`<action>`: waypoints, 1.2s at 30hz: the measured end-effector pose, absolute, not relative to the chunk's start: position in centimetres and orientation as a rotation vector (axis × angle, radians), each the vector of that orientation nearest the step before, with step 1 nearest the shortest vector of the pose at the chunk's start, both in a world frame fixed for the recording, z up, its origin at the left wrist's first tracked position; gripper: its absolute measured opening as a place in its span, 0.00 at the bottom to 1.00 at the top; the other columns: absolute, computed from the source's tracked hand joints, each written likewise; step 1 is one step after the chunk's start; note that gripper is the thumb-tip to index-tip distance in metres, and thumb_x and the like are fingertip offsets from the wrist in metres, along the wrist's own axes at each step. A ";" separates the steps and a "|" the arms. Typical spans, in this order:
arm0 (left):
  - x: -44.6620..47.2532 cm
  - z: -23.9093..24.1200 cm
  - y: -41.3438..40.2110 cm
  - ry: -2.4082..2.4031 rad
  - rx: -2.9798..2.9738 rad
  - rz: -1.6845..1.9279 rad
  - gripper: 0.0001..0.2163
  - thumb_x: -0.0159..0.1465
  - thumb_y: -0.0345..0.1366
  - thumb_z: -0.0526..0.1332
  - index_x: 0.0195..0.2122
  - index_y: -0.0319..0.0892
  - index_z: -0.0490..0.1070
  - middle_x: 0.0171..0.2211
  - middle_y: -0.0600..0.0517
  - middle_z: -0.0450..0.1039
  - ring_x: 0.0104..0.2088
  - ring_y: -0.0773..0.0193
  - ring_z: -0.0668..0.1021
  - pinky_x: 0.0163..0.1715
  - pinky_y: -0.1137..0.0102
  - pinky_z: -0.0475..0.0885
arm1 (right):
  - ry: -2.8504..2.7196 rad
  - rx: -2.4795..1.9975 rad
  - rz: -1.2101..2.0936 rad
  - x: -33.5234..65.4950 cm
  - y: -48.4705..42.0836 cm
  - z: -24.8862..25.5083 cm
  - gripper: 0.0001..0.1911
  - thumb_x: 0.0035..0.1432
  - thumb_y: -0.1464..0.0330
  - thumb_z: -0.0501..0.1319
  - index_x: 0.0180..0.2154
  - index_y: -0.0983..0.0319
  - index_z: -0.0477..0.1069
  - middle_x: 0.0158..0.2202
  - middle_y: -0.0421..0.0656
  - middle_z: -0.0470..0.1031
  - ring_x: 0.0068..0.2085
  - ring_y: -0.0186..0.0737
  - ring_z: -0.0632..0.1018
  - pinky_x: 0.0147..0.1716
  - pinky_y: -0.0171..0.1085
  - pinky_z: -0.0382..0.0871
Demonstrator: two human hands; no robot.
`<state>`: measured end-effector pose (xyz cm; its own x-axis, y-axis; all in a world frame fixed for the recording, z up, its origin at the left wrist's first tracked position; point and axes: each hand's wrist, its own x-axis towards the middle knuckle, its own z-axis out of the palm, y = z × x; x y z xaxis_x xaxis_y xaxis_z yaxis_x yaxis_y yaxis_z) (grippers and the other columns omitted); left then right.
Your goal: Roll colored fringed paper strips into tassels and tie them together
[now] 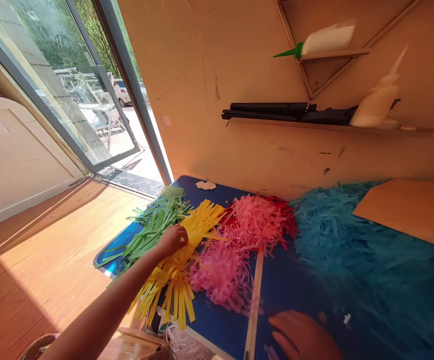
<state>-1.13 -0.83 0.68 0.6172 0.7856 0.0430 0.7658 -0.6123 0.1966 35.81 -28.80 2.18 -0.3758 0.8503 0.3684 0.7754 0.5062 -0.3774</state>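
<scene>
My left hand (172, 240) reaches out over a pile of yellow paper strips (179, 260), its fingers curled down and pinched into the strips. Right beside it to the left lies a pile of green paper strips (151, 230). My right hand (301, 335) rests low on the blue table (284, 295) near its front edge, fingers laid flat and blurred, holding nothing. Pink strips (235, 250) lie between the two hands, with red strips (282, 210) behind them.
A large heap of blue paper strips (370, 260) covers the table's right side, under a brown board (412, 210). Wall shelves hold two white glue bottles (376, 102) and black tools (273, 110). An open glass door (74, 110) and wooden floor lie left.
</scene>
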 end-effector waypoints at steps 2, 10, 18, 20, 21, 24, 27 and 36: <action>-2.0 0.9 -0.4 1.282 2.634 0.252 0.06 0.60 0.38 0.65 0.28 0.44 0.79 0.33 0.49 0.79 0.39 0.58 0.76 0.41 0.65 0.66 | -2.255 -1.291 0.322 35.0 -27.1 2.9 0.14 0.68 0.68 0.51 0.43 0.57 0.76 0.37 0.44 0.81 0.37 0.42 0.81 0.38 0.37 0.76; -3.6 2.8 -0.1 1.298 2.537 0.435 0.13 0.64 0.43 0.58 0.33 0.46 0.81 0.35 0.47 0.80 0.38 0.58 0.79 0.40 0.66 0.71 | -2.350 -1.131 0.527 24.7 -14.0 4.1 0.19 0.61 0.68 0.61 0.53 0.64 0.71 0.56 0.51 0.72 0.57 0.47 0.71 0.59 0.45 0.65; -3.3 4.2 -1.3 1.447 2.439 0.542 0.09 0.59 0.41 0.62 0.27 0.43 0.76 0.31 0.50 0.77 0.32 0.61 0.78 0.35 0.68 0.71 | -2.324 -1.354 0.682 18.1 -7.0 2.3 0.20 0.60 0.67 0.60 0.53 0.63 0.72 0.54 0.49 0.75 0.54 0.49 0.75 0.52 0.43 0.69; -3.4 4.6 -1.3 1.468 2.407 0.550 0.09 0.57 0.42 0.63 0.26 0.43 0.75 0.30 0.51 0.76 0.31 0.62 0.78 0.34 0.69 0.71 | -2.309 -1.405 0.704 17.8 -6.5 1.7 0.19 0.63 0.65 0.56 0.53 0.63 0.72 0.53 0.49 0.75 0.53 0.48 0.76 0.50 0.42 0.70; -3.4 4.8 -1.3 1.480 2.394 0.551 0.09 0.57 0.43 0.63 0.26 0.44 0.74 0.30 0.51 0.76 0.31 0.61 0.78 0.34 0.69 0.72 | -2.308 -1.413 0.710 17.6 -6.3 1.5 0.20 0.65 0.64 0.54 0.55 0.63 0.71 0.54 0.49 0.75 0.53 0.48 0.76 0.50 0.43 0.70; -3.3 5.4 -1.1 1.538 2.361 0.540 0.08 0.57 0.43 0.62 0.27 0.44 0.73 0.30 0.51 0.77 0.32 0.61 0.78 0.36 0.68 0.72 | -2.357 -1.361 0.708 16.8 -5.9 1.1 0.23 0.64 0.58 0.54 0.56 0.63 0.70 0.55 0.51 0.74 0.55 0.53 0.74 0.53 0.48 0.67; -2.6 5.8 -1.5 1.667 2.324 0.538 0.10 0.61 0.43 0.57 0.36 0.45 0.73 0.35 0.50 0.78 0.36 0.60 0.79 0.38 0.67 0.73 | -2.431 -1.253 0.692 16.0 -6.0 1.1 0.32 0.57 0.52 0.61 0.58 0.63 0.67 0.59 0.54 0.69 0.59 0.58 0.68 0.59 0.55 0.59; 0.6 5.3 -3.9 2.210 2.240 0.227 0.14 0.54 0.40 0.63 0.40 0.41 0.69 0.40 0.42 0.77 0.40 0.46 0.79 0.37 0.60 0.70 | -2.552 -1.097 0.666 15.1 -7.4 0.9 0.47 0.53 0.48 0.64 0.66 0.61 0.52 0.65 0.57 0.58 0.62 0.62 0.65 0.60 0.64 0.53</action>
